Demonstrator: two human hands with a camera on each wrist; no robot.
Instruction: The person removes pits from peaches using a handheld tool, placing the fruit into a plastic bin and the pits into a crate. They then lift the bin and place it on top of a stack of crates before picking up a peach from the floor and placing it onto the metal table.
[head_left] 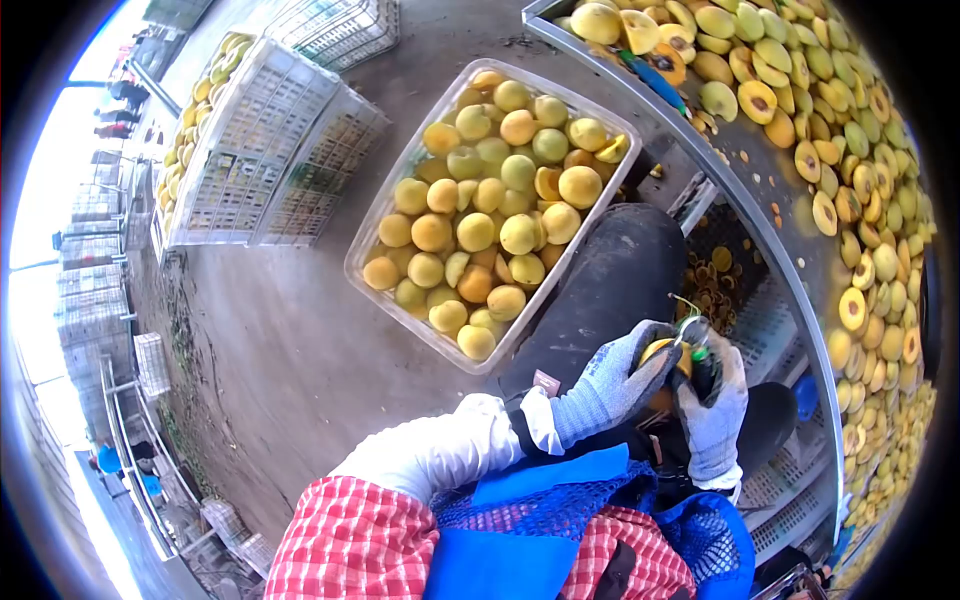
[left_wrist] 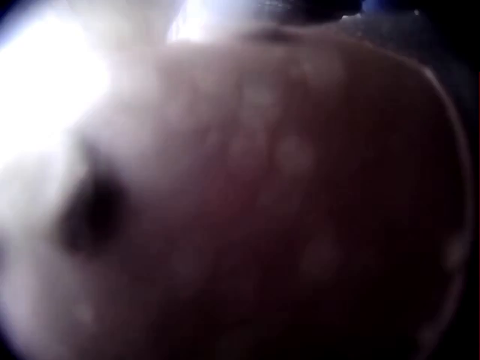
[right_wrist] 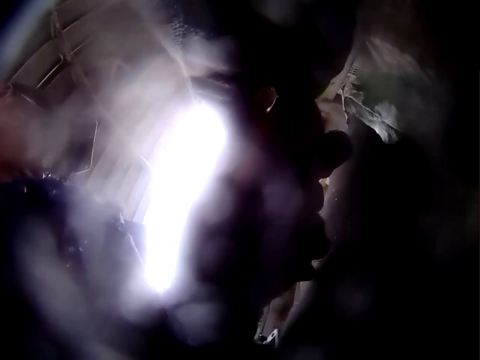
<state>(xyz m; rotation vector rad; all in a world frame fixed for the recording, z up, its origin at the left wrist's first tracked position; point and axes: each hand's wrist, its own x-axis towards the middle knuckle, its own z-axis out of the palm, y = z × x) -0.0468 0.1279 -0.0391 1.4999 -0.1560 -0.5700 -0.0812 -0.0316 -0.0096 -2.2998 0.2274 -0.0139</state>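
In the head view both hands wear grey-white gloves with dark fingers and meet above the person's lap. The left hand (head_left: 622,378) grips a yellow peach (head_left: 655,350), mostly covered by its fingers. Close against it, the right hand (head_left: 722,405) holds a small tool (head_left: 700,355) with green and shiny metal parts, its tip at the fruit. I cannot tell the tool's exact kind. The left wrist view is a dark blur, and the right wrist view shows mainly glare and dark shapes.
A crate (head_left: 362,250) of whole yellow peaches stands beside the dark-trousered leg (head_left: 590,290). A metal-rimmed table (head_left: 760,215) curves along the right, heaped with halved peaches (head_left: 770,100) and bearing a blue-handled tool (head_left: 650,78). Stacked white crates (head_left: 260,150) stand at upper left.
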